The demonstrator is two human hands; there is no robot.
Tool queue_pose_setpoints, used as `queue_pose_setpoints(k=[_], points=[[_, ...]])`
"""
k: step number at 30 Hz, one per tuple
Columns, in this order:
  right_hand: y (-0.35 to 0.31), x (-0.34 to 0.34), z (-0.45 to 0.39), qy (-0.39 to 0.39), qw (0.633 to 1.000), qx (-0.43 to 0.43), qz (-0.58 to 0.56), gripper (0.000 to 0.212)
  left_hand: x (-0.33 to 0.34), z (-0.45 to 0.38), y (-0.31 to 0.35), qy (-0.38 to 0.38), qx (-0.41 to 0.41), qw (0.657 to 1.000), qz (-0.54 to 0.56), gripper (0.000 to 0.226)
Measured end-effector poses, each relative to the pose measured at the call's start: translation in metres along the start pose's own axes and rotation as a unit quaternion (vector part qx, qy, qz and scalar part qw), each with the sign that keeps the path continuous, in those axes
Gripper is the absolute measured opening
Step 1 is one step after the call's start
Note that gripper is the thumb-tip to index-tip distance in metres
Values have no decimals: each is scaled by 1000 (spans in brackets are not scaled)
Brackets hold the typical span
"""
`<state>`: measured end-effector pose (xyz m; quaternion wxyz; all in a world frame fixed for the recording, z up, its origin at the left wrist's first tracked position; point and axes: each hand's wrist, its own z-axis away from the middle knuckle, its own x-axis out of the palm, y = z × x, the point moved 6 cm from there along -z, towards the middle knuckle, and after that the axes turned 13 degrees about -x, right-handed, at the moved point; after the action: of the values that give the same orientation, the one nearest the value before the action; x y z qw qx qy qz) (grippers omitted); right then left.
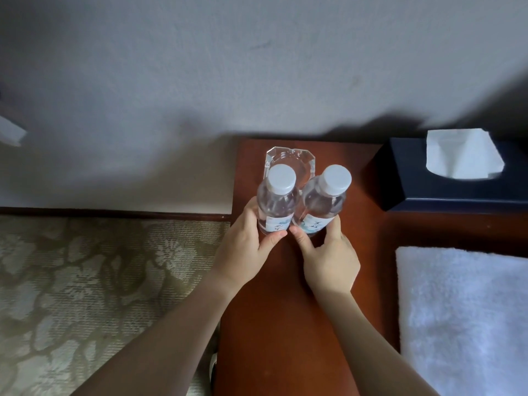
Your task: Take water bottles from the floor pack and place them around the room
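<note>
Here, both hands [285, 252] curled round upright bottles [300, 204] (bases hidden), glass ashtray [288, 158] half-covered behind.

Both forearms are bare as far as they show, so no sleeves or cuffs in view. Left hand [243, 252] and right hand [328, 261] are bare too, with short plain nails, unpainted from what I can see.

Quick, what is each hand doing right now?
Left hand: grips the left clear plastic water bottle with the white cap.
Right hand: grips the right clear plastic water bottle.
</note>
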<state>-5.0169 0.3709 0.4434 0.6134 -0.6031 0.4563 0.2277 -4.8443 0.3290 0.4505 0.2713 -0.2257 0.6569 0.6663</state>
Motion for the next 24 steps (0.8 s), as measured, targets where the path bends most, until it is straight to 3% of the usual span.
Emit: queue_pose_setpoints(k=[7, 10, 13, 16, 24], points=[[-2, -1, 2, 6, 1000, -9, 5, 75, 2, 0, -3, -10, -7, 1000, 11, 58], [-8, -5, 4, -21, 1000, -20, -9, 89, 4, -1, -5, -32, -29, 999, 19, 66], [-6, -12, 7, -88, 989, 13, -114, 115, -4, 2, -2, -74, -63, 993, 65, 86], [-13, -44, 10, -99, 980, 18, -174, 119, -39, 14, 15, -45, -90, 993, 58, 100], [-161, -192, -14, -27, 974, -196, -114, 89, -228, 66, 148, 120, 5, 991, -59, 51]])
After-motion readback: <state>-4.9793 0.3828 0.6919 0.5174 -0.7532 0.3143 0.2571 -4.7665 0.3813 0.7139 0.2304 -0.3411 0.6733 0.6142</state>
